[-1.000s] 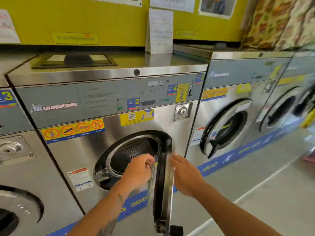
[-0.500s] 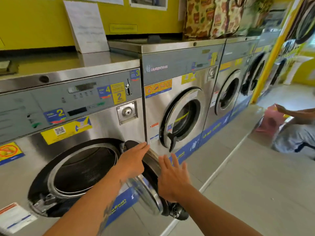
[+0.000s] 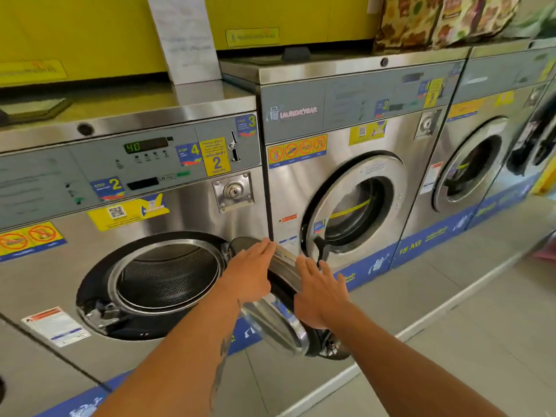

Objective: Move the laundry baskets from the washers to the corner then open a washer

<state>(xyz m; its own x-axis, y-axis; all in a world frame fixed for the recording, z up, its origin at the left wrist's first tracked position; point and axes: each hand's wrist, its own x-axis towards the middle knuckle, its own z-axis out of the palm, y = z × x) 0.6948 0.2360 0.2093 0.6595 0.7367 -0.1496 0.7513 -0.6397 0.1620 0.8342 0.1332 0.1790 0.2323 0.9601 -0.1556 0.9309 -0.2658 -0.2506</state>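
Note:
A steel front-loading washer (image 3: 168,212) fills the left of the view. Its round door (image 3: 279,323) is swung wide to the right, and the empty perforated drum (image 3: 167,275) shows. My left hand (image 3: 248,270) lies flat with fingers stretched on the door's upper edge near the hinge. My right hand (image 3: 319,291) is spread open against the door's outer face. Neither hand holds anything. No laundry basket is in view.
More steel washers (image 3: 355,206) with shut or ajar doors stand in a row to the right. A patterned fabric bag (image 3: 445,19) sits on top of them. A paper notice (image 3: 185,37) leans on the yellow wall. Grey tiled floor (image 3: 436,341) lies at the lower right.
The door has swung from edge-on to wide open towards the right. Both hands followed it and flattened on it. My view turned right, then closer to the washers.

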